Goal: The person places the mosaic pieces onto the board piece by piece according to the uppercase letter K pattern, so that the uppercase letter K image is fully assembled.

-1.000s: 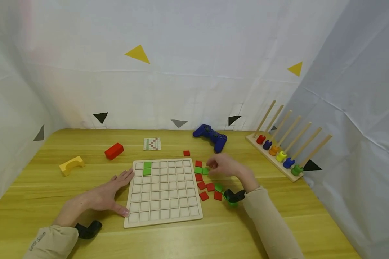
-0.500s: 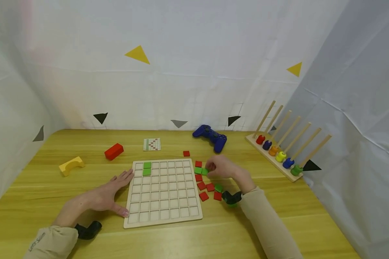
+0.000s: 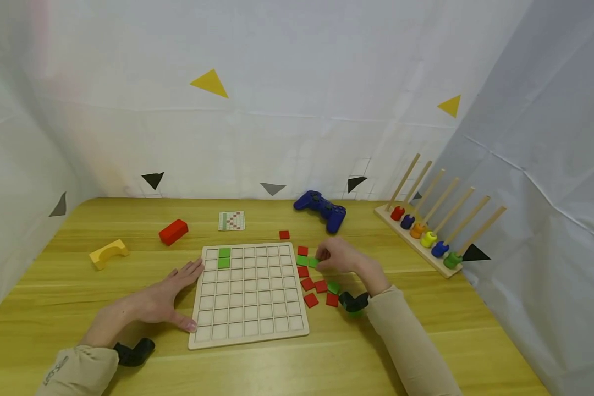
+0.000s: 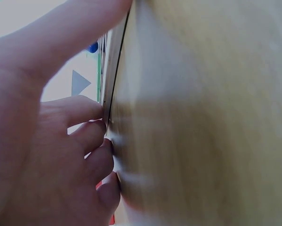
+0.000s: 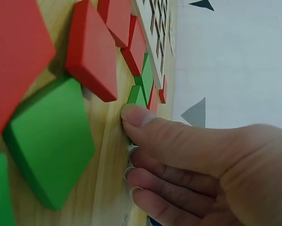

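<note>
A wooden grid board (image 3: 249,297) lies on the table, with two green tiles (image 3: 224,257) in cells near its upper left corner. My left hand (image 3: 154,300) rests along the board's left edge, fingers and thumb spread; in the left wrist view its fingertips are right at the board's side. To the right of the board my right hand (image 3: 344,256) pinches a small green tile (image 3: 313,263) low at the table. The thumb covers part of that tile in the right wrist view. Another green tile (image 3: 302,260) adjoins it, and several red tiles (image 3: 320,286) lie around.
A printed pattern card (image 3: 231,220) lies behind the board, near a blue game controller (image 3: 322,209). At left are a red block (image 3: 174,232) and a yellow arch block (image 3: 109,253). A wooden peg stand (image 3: 421,236) with coloured beads stands at right.
Half a second to a second ago my right hand shifted slightly toward me, its fingertips staying at the green tile. The left hand and board stay in place.
</note>
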{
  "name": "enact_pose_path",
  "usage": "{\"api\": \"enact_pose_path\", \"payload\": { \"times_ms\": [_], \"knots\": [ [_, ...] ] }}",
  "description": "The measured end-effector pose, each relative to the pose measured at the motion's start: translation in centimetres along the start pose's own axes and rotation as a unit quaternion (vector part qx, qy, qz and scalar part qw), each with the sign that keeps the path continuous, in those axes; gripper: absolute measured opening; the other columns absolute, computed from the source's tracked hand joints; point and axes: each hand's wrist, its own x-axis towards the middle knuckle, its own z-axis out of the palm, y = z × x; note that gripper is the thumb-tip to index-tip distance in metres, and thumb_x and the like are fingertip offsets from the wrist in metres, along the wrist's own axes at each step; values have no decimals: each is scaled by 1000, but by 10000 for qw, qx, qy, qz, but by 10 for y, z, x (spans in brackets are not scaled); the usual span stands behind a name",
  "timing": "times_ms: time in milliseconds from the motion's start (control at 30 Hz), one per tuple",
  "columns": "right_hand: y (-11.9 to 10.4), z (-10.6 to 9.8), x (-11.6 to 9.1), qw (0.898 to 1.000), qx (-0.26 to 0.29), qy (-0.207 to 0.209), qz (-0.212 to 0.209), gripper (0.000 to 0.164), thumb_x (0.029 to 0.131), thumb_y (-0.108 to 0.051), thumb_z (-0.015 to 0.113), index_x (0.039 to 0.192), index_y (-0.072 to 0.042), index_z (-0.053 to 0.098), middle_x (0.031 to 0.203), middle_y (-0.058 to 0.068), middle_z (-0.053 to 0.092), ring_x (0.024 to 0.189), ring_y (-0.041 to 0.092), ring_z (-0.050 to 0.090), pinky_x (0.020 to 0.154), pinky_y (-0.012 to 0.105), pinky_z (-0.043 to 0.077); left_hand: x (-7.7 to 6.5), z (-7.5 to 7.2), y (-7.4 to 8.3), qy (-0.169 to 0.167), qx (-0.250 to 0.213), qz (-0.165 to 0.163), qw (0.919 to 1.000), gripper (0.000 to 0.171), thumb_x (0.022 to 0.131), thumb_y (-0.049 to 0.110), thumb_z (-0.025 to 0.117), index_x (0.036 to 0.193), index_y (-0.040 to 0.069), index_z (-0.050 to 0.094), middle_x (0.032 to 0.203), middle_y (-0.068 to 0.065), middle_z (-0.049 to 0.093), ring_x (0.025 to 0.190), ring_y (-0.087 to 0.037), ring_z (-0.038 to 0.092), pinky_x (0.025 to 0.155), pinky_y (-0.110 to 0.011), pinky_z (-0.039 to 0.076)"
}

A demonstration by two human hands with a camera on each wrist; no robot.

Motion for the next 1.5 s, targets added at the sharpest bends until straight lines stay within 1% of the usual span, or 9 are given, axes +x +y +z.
{"api": "enact_pose_path", "payload": {
  "times_ms": [267,467,667,833,933,1033,1200,1300,1500],
  "knots": [
    [-2,-3,-1,9995,-313,9,71,16,88,-16,78,96,-3,74,88,3,70,78,13,62,74,30,55,0,0,-1,4,14,8,10000,126,70,47,87,160,1,12,167,-20,-1,150,-50,-3,116,-71,3],
    [-3,-4,-4,9989,-456,-43,115,13,88,-18,78,92,-7,74,85,0,70,75,11,60,72,30,54,0,0,-1,-25,33,-53,10000,126,69,48,87,160,2,12,167,-20,-2,150,-51,-3,116,-72,4],
    [-2,-5,-4,9986,-484,-138,186,12,89,-20,77,92,-8,75,85,-1,69,75,10,60,72,29,54,0,1,-1,-11,25,-51,10000,126,69,48,87,160,2,12,167,-20,-2,150,-49,-3,116,-71,3],
    [-2,-5,-5,9984,-534,-147,100,12,90,-20,75,94,-8,75,86,-1,70,75,10,60,73,30,54,-1,1,-1,3,-16,17,10000,126,69,46,87,159,0,12,167,-21,-2,150,-49,-3,117,-70,2],
    [-2,-7,-5,9989,-453,-137,57,15,91,-19,74,98,-6,75,89,0,70,77,10,60,74,30,55,-1,1,0,13,-29,41,10000,126,69,46,87,159,0,12,167,-22,-1,150,-49,-3,116,-70,1],
    [-2,-8,-7,9994,-330,-92,37,19,93,-19,72,103,-3,73,92,3,71,80,12,61,76,31,55,-1,1,0,25,-26,52,10000,126,69,46,87,159,0,13,167,-22,-1,150,-49,-3,116,-70,1],
    [-7,-12,-9,9993,-342,135,-62,23,93,-18,73,108,-1,71,96,5,71,84,15,63,79,34,56,-1,0,1,18,-18,39,10000,125,70,46,87,159,0,13,167,-22,-1,151,-49,-3,117,-70,1],
    [-10,-13,-11,9991,-355,229,-52,24,93,-18,72,109,-1,70,96,5,70,85,15,64,80,34,56,-1,0,1,-1,-17,5,10000,125,70,46,87,160,1,12,167,-21,-1,151,-49,-3,116,-71,2],
    [-16,-14,-13,9991,-264,328,-99,24,94,-19,71,110,-1,68,96,5,67,84,14,62,78,32,55,0,1,0,-9,-18,-4,10000,125,70,46,87,160,2,12,167,-21,-1,151,-49,-3,116,-71,2]
  ]
}}
